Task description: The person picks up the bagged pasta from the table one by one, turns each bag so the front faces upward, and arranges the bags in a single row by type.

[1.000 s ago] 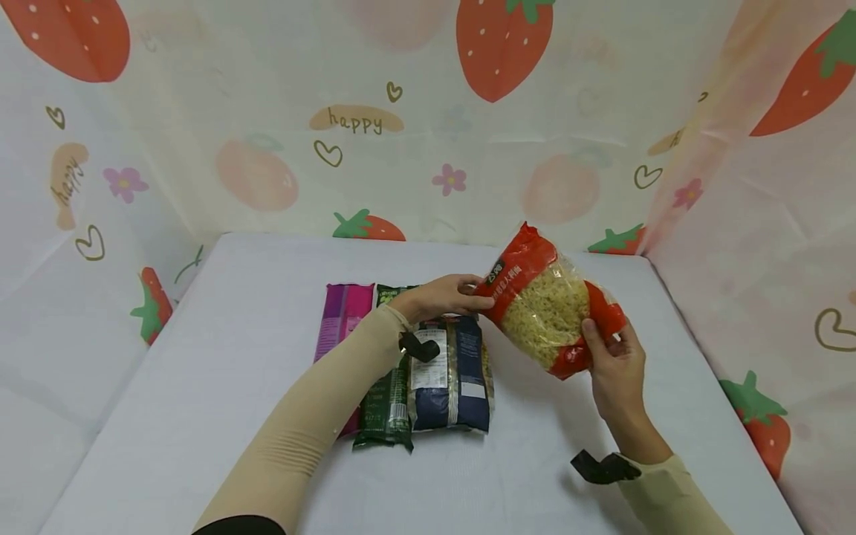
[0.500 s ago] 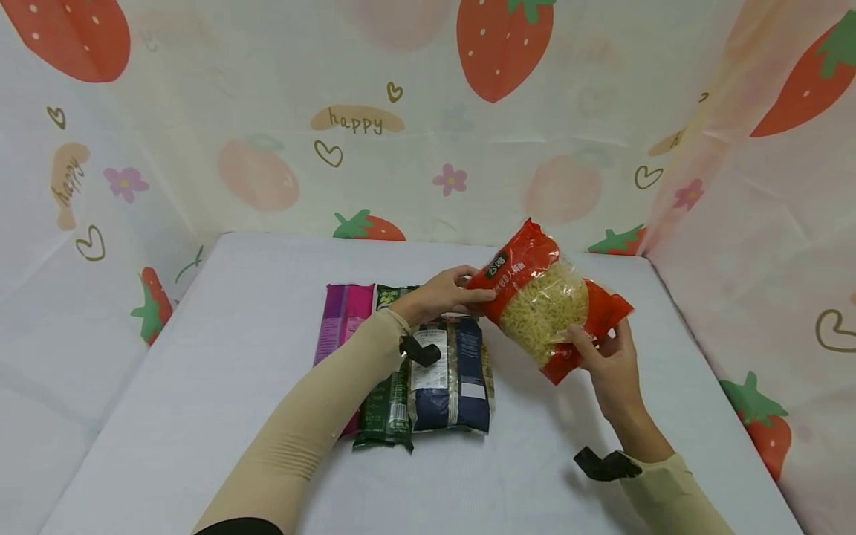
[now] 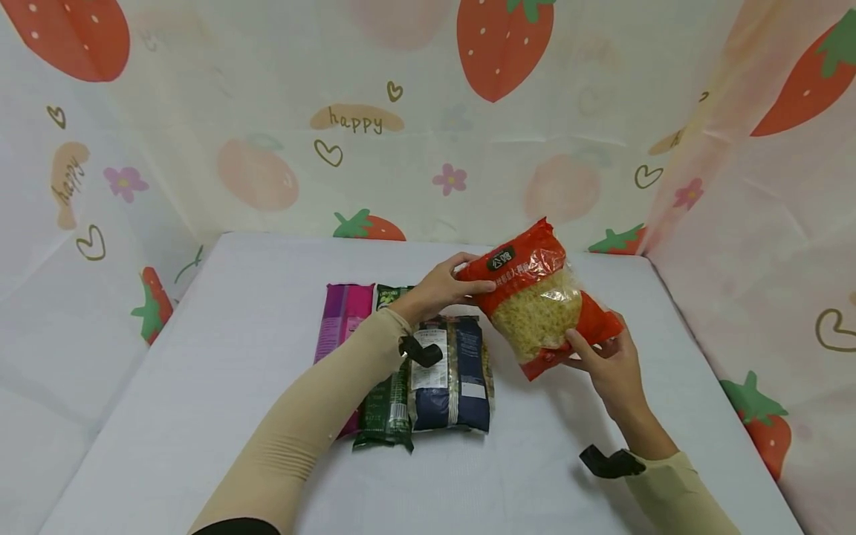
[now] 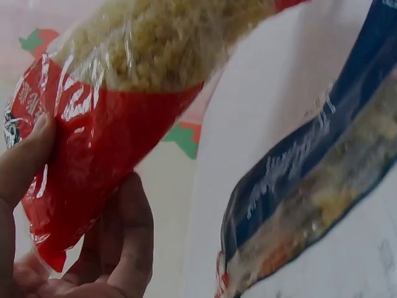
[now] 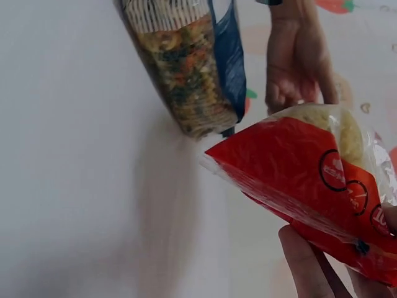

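Presently, at left, purple packet (image 3: 337, 319) and green packet (image 3: 386, 416) lie on the table (image 3: 234, 334), partly hidden by the left forearm (image 3: 321, 405). Left hand (image 3: 441, 290): grip pinching one red end of the red-and-clear bag (image 3: 538, 297), some fingers hidden behind it. Blue packet (image 3: 472, 371) below, beside the green. Bag itself held aloft between both hands; over the last second turned clockwise, top corner rightward, bottom corner leftward. Judgement: being reoriented, not yet set down. Right hand (image 3: 611, 364): grip holding opposite red end, fingertips partly concealed
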A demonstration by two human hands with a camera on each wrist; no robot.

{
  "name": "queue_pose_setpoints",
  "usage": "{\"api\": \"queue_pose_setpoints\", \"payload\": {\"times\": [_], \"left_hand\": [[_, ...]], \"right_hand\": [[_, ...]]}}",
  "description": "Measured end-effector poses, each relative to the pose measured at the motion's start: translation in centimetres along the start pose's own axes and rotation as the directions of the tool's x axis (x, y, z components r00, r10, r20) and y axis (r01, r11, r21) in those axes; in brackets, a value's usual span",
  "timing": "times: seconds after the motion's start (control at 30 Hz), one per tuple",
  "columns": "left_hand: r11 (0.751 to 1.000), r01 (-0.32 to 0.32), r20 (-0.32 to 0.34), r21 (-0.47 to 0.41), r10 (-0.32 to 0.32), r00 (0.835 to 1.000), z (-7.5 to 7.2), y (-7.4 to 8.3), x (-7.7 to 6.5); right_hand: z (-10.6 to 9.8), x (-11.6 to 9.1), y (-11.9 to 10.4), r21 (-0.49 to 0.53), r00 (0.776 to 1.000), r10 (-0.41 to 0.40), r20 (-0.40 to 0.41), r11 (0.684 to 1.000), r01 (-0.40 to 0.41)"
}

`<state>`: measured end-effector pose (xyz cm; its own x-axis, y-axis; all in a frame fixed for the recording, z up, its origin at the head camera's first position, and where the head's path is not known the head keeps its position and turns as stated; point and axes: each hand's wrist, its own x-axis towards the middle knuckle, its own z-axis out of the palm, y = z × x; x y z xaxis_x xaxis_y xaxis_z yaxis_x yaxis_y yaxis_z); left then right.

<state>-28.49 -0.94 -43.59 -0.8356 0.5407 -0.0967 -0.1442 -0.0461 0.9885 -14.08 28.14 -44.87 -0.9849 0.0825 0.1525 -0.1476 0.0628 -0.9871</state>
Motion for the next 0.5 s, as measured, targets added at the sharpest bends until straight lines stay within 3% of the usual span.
{"api": "queue_pose_setpoints", "payload": {"times": [0.3, 0.5], "left_hand": [[0.998, -0.048, -0.080, 0.041, 0.051, 0.995, 1.0, 0.5, -0.2], [1.000, -0.024, -0.139, -0.010, 0.022, 0.990, 1.2, 1.0, -0.1]], "right_hand": [[-0.2, 0.2, 0.7, 0.029, 1.000, -0.011, 0.024, 1.000, 0.010], [-0.3, 0.1, 0.9, 0.101, 0.991, 0.039, 0.126, 0.994, -0.052]]}}
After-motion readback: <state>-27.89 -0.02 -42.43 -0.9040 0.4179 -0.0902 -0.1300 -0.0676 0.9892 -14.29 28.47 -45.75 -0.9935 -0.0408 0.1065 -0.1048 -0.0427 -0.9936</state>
